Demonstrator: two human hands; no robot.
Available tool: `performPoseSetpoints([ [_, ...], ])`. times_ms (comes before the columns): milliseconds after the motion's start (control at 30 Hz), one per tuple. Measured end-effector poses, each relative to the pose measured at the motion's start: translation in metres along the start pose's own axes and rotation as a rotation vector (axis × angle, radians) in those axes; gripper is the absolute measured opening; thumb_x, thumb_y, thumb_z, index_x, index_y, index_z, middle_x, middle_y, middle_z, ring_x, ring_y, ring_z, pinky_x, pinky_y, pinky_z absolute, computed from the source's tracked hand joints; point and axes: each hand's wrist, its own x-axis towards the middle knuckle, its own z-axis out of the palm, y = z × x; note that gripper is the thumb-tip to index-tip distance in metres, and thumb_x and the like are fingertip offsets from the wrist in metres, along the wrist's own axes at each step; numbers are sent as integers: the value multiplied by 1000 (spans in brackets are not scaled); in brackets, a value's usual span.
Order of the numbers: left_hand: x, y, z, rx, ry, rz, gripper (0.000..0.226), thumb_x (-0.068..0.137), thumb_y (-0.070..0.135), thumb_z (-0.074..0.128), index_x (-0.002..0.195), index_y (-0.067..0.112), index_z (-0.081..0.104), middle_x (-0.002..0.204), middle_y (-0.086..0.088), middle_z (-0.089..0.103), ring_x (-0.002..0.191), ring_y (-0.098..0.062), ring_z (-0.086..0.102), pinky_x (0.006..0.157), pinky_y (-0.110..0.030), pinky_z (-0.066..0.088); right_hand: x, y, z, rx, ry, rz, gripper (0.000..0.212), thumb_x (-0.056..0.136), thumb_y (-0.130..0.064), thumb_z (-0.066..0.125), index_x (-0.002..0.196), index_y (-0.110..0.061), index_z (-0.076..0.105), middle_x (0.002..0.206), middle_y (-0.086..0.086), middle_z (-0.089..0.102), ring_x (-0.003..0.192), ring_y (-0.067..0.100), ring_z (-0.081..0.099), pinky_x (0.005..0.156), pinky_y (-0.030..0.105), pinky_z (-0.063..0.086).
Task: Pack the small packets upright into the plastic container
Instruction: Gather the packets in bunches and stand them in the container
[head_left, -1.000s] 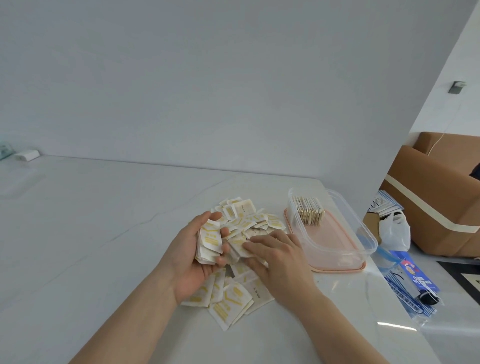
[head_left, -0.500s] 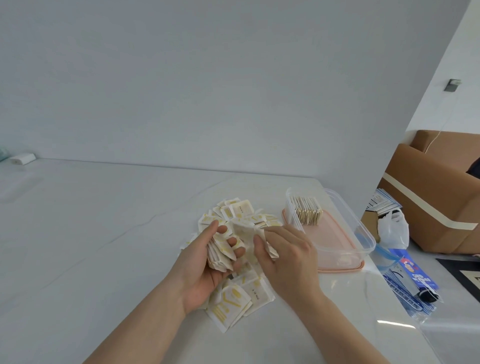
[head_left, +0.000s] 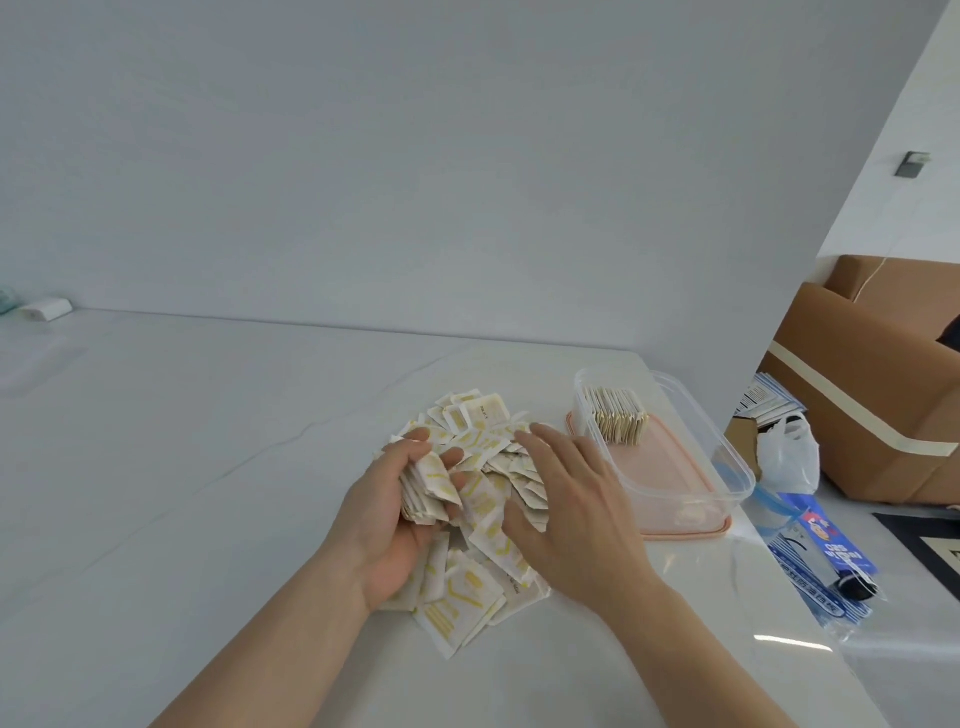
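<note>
— White-and-yellow paper in the left hand (head_left: 395, 499)?

— Yes. Palm turned up, fingers curled round a stack of packets (head_left: 426, 488) held on edge, thumb at the far side. Forearm comes in from the bottom edge, angled up to the right.

— Right hand (head_left: 566, 499)?

— Palm down, fingers straight and spread, lying flat across the loose packets (head_left: 467, 597) — it grips nothing. Fingertips point away toward the far left; the wrist sits nearer the body, forearm running off the lower right.

— Where does the pile lie?

— On the white table (head_left: 208, 467), scattered under and around both hands, mostly flat and overlapping.

— And the plastic container (head_left: 727, 457)?

— Clear tub, just right of the pile, standing on a pink lid (head_left: 685, 530). A row of packed packets (head_left: 615, 421) stands upright at its far left end; the near part of the tub holds none that I can see.

— Beyond that?

— Off the table's right edge: a white plastic bag (head_left: 789, 457), a brown sofa (head_left: 883, 395), and a blue printed bag (head_left: 821, 561) near the table's corner.
</note>
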Motion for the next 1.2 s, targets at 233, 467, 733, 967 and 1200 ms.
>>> performPoseSetpoints([
  [233, -1, 0, -2, 36, -42, 10, 31, 96, 20, 59, 127, 14, 63, 106, -19, 77, 74, -25, 65, 71, -38, 49, -3, 15, 16, -142, -135, 141, 18, 95, -41, 55, 97, -24, 60, 91, -7, 62, 87, 22, 58, 65, 34, 47],
  [467, -1, -3, 0, 52, -40, -17, 28, 96, 22, 60, 122, 13, 65, 91, -15, 73, 68, -26, 70, 60, -35, 54, 2, 16, 9, -170, 22, 122, 26, 97, -24, 61, 71, -19, 55, 64, -4, 56, 57, 23, 50, 48, 38, 42],
  [733, -6, -5, 4, 108, -41, -59, 17, 96, 24, 64, 92, 11, 74, 84, -14, 67, 71, -30, 68, 70, -42, 56, 3, 1, -9, -117, 389, 2, 15, 96, -31, 66, 85, -25, 74, 65, -6, 64, 52, 18, 56, 42, 30, 41],
  [967, -13, -12, 9, 138, -99, -127, 20, 97, 29, 65, 110, 14, 68, 100, -15, 73, 74, -27, 67, 69, -38, 51, 2, -22, -22, 690, 366, 422, 12, 96, -35, 70, 94, -25, 76, 71, -12, 69, 59, 12, 63, 58, 32, 57],
  [1200, -19, -22, 17, 121, -113, -101, 27, 99, 28, 62, 91, 8, 79, 103, -21, 76, 77, -31, 69, 78, -44, 51, 0, -40, -31, 1156, 342, 695, 14, 98, -23, 68, 93, -12, 75, 78, 1, 75, 60, 14, 72, 67, 48, 64],
])
